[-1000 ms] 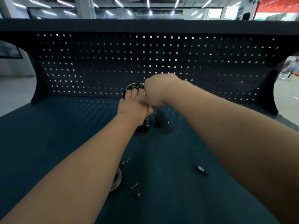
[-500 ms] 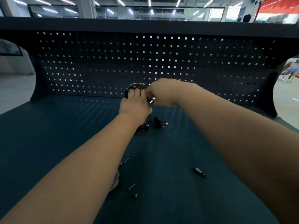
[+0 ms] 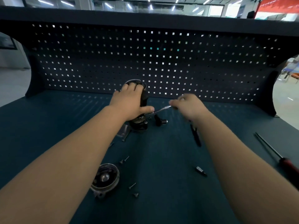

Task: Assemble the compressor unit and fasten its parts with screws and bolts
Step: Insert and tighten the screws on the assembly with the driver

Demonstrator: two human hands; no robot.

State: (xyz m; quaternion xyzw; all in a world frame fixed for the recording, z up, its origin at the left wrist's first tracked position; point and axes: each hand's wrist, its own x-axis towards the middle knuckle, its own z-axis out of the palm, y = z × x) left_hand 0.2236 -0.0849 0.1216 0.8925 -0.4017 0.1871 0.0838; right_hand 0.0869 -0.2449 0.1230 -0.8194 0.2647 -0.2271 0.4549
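The dark compressor body (image 3: 142, 101) stands upright at the back middle of the bench. My left hand (image 3: 127, 102) grips it from the near side, fingers over its top rim, thumb out to the right. My right hand (image 3: 189, 105) is to its right and pinches a long silver bolt (image 3: 161, 109) whose far end points at the compressor's lower part. A round metal end cap (image 3: 105, 179) lies near me by my left forearm. Several loose screws (image 3: 132, 185) lie around it.
A small black fitting (image 3: 160, 122) lies right of the compressor. A black tool (image 3: 196, 137) lies under my right wrist, a bit (image 3: 200, 170) nearer me, and a red-handled screwdriver (image 3: 275, 154) at far right. A flat metal plate (image 3: 123, 130) lies by the compressor. The pegboard (image 3: 161, 62) closes the back.
My right hand has moved away from the compressor's top, to the right and lower, drawing the silver bolt with it. My left hand keeps its grip on the compressor.
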